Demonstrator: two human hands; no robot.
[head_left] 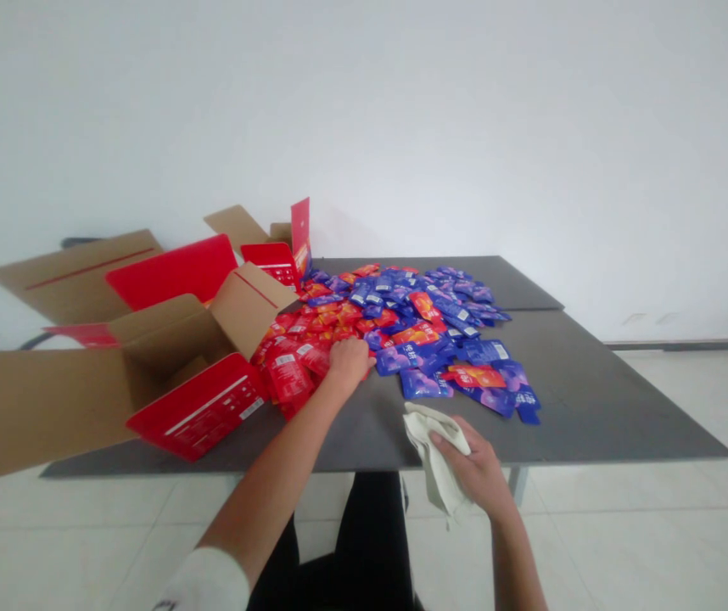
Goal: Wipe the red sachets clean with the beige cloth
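Note:
A heap of small red and blue packets point(402, 322) covers the middle of a dark grey table point(593, 399). My left hand point(350, 361) reaches into the near left side of the heap, fingers curled down onto red packets point(291, 365); what it grips is hidden. My right hand point(475, 467) is at the table's near edge, closed on a crumpled pale cloth bag point(437, 454) that hangs over the edge.
An open cardboard box with red flaps point(198, 407) lies at the left, overhanging the table. Another open red-lined box point(275, 250) stands behind it. White wall behind, pale tiled floor below and to the right.

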